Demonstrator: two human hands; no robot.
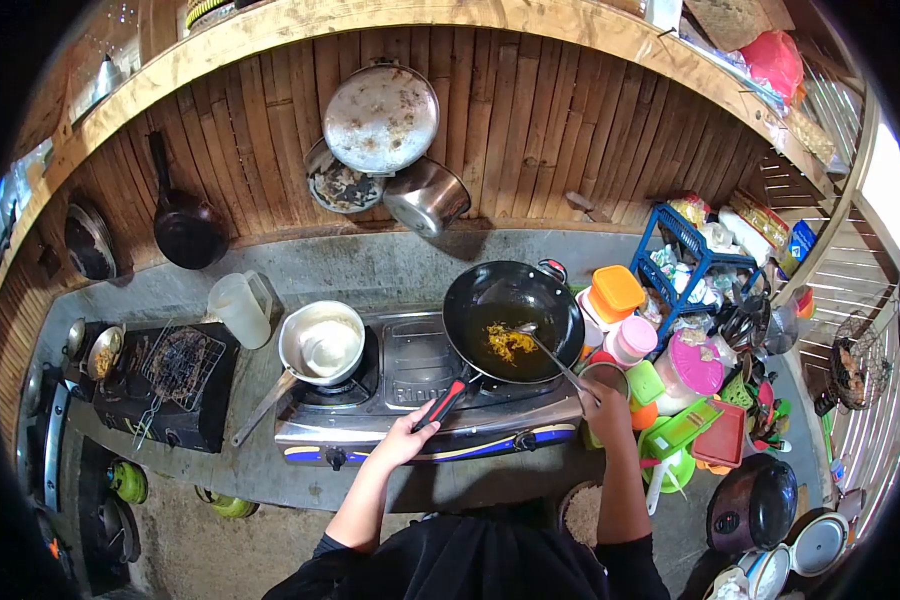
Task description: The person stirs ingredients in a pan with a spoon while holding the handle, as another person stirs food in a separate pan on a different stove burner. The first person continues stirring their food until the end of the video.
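A black wok (470,300) stands on the right burner of the gas stove (410,400). My left hand (410,436) is closed round its black and red handle (442,402). In the wok lies a small heap of yellow-orange food (510,344) in what looks like oil. My right hand (606,408) grips the long handle of a metal spatula (560,362), whose tip touches the food. On the left burner sits a saucepan (322,344) with a pale content, its handle pointing toward the front left.
Plastic tubs and lids (690,362) crowd the counter right of the wok, beside a blue rack (692,262). A second stove with a wire grill (182,366) and a plastic jug (240,308) stand at left. Pots (382,118) hang on the bamboo wall.
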